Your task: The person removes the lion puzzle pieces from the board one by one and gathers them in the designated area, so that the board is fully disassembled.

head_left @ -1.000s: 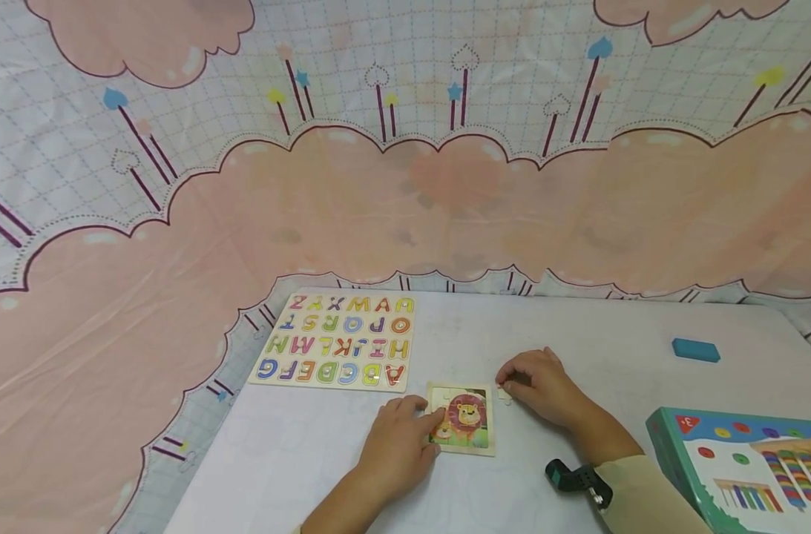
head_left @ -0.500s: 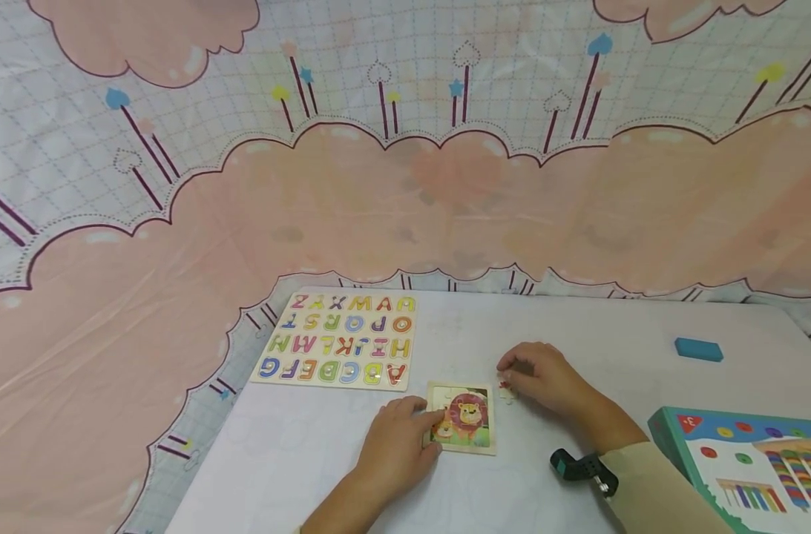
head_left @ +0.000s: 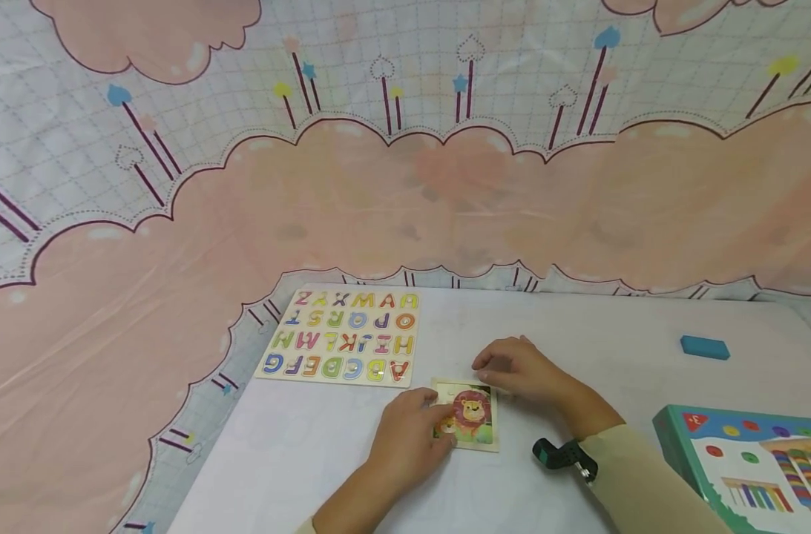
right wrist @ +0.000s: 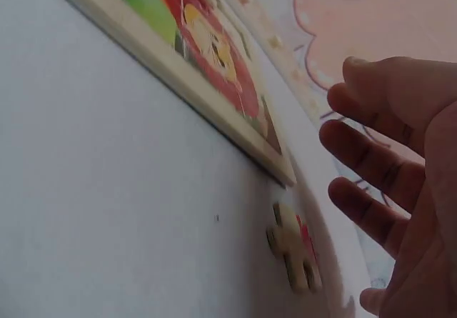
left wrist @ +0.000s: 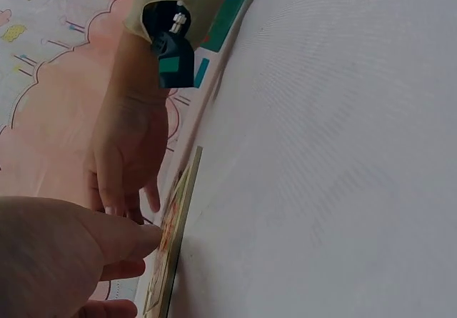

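A small square jigsaw puzzle with a lion picture lies in a pale wooden frame; bare wood shows at its upper left. My left hand rests on the frame's left side, index finger over the picture, thumb at the near edge. My right hand is over the upper right corner, its fingers apart and loosely bent in the right wrist view. Below those fingers a loose jigsaw piece with a red face is on the table beside the frame's corner. In the head view the hand hides this piece.
An alphabet puzzle board lies behind to the left. A blue block is at the back right, and a printed toy box sits at the front right. The white table meets a patterned cloth wall.
My right hand has moved left from beside the frame to its upper right corner, its fingertips leaving the piece they were at. My left hand keeps its place on the frame.
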`<state>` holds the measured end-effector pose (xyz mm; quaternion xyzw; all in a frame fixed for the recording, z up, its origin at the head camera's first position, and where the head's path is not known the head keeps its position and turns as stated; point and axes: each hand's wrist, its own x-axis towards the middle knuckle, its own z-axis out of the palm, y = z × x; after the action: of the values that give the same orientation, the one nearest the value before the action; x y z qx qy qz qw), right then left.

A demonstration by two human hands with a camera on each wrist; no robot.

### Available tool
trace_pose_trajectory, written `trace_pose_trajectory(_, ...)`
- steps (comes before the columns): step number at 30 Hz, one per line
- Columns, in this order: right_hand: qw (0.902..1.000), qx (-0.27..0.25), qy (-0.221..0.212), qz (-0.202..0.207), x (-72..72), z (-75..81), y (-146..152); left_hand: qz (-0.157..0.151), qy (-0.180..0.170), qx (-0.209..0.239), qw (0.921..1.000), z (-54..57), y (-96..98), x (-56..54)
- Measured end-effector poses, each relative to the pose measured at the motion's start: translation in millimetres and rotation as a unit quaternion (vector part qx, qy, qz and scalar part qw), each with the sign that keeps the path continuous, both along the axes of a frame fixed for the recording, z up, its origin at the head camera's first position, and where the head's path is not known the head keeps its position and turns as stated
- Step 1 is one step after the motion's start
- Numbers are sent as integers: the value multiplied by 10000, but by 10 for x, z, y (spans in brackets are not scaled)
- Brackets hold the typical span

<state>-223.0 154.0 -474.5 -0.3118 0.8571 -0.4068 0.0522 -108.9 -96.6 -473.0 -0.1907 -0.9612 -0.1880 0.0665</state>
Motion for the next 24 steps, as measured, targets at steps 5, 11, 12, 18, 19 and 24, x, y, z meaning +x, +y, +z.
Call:
trace_pose_trajectory(5,9987,198,-233,409,-27,27,-142,-31,-94,28,9999,-6,37,-19)
trace_pose_trajectory(11,9953,466,-393,747,-40,48,-327,-98,-100,-142,9998,15,85,-23)
trace_pose_trajectory(12,9948,526,-422,766,-37,55,-356,-103,-79,-174,9998,17,90,-21)
trace_pose_trajectory(18,9920,1028,-327,656,-28,63,-460,-107,-49,-269,9996,16,110,-30)
trace_pose_trajectory(19,9914,1107,-257,648,-30,57,-467,-98,-63,-274,9996,15,111,-31)
trace_pose_trajectory(24,9898,1279,-10,626,-35,53,-470,-49,-168,-286,9994,15,113,-44)
